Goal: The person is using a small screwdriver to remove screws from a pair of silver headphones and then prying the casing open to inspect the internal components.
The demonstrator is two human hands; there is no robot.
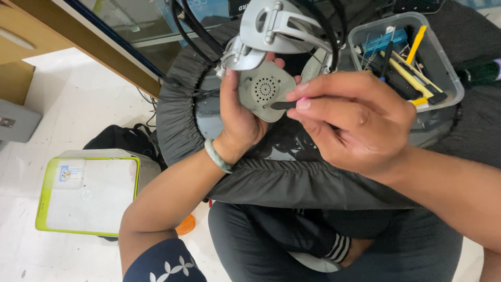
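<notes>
Your left hand is gripping the grey earcup; your right hand is pinching a screwdriver against it. Pressing off-centre risks slipping, gouging the earcup.

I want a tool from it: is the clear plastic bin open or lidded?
Open. The bin has no lid on it; tool handles, one a yellow handle, stick up past its rim.

Matt silver plastic headset
</notes>
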